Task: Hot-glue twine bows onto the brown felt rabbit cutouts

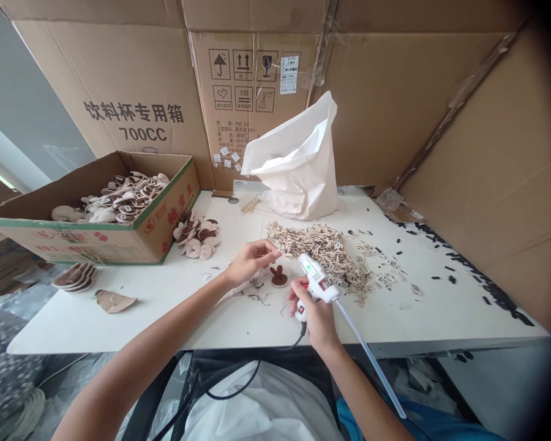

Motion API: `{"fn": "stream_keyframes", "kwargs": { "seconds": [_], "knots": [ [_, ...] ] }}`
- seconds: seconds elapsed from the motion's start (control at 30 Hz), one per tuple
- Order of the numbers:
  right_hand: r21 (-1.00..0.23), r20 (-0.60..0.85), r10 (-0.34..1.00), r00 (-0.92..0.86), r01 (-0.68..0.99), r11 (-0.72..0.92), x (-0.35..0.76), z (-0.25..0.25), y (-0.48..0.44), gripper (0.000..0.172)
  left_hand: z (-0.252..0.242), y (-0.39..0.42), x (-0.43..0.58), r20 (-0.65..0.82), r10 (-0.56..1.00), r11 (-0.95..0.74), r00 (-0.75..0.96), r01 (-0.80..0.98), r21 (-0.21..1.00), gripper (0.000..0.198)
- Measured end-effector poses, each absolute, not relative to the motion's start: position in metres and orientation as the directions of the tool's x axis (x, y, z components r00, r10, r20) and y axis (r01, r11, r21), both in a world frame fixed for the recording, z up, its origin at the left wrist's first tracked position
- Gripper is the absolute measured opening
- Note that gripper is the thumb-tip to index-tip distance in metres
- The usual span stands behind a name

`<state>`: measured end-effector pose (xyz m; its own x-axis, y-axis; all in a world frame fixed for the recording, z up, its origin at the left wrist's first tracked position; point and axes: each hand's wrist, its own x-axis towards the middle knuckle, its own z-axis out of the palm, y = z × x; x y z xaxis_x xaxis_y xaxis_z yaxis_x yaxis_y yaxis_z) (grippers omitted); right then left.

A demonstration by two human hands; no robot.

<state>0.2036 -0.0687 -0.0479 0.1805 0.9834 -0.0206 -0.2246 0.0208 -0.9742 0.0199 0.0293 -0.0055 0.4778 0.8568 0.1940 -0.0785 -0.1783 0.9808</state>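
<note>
In the head view, cardboard panels [367, 110] are stood behind a white bench [73, 331]. Near its front edge, one glue gun [324, 288] is gripped by the curled right hand [319, 318]; it should prove light, rigid, best held by the handle. The left hand's [251, 262] fingers are nearly closed; whether anything is pinched cannot be told. One brown rabbit-eared disc [278, 278], probably soft, is laid between.

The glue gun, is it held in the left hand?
No, the right hand grips the glue gun; the left hand is apart from it.
</note>
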Motion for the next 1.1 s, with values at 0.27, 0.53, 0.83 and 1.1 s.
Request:
{"fn": "stream_keyframes", "kwargs": {
  "seconds": [0.27, 0.53, 0.83, 1.1],
  "knots": [
    [-0.996, -0.015, 0.997, 0.075, -0.089, -0.008, 0.199, -0.040, -0.078, 0.035, -0.009, 0.035, 0.017, 0.099, 0.849, 0.030, 0.519, -0.235, 0.972, 0.033],
    [-0.996, -0.020, 0.997, 0.080, -0.093, -0.012, 0.197, -0.033, -0.080, 0.039, -0.008, 0.035, 0.016, 0.045, 0.829, 0.097, 0.557, -0.223, 0.970, 0.030],
    [-0.995, -0.028, 0.996, 0.082, -0.097, -0.020, 0.196, -0.033, -0.080, 0.041, -0.008, 0.034, 0.017, 0.048, 0.833, 0.094, 0.552, -0.227, 0.969, 0.027],
    [-0.993, -0.035, 0.997, 0.071, -0.115, -0.027, 0.195, -0.033, -0.079, 0.041, -0.006, 0.033, 0.018, 0.052, 0.852, 0.095, 0.521, -0.252, 0.963, 0.025]
  ]
}}
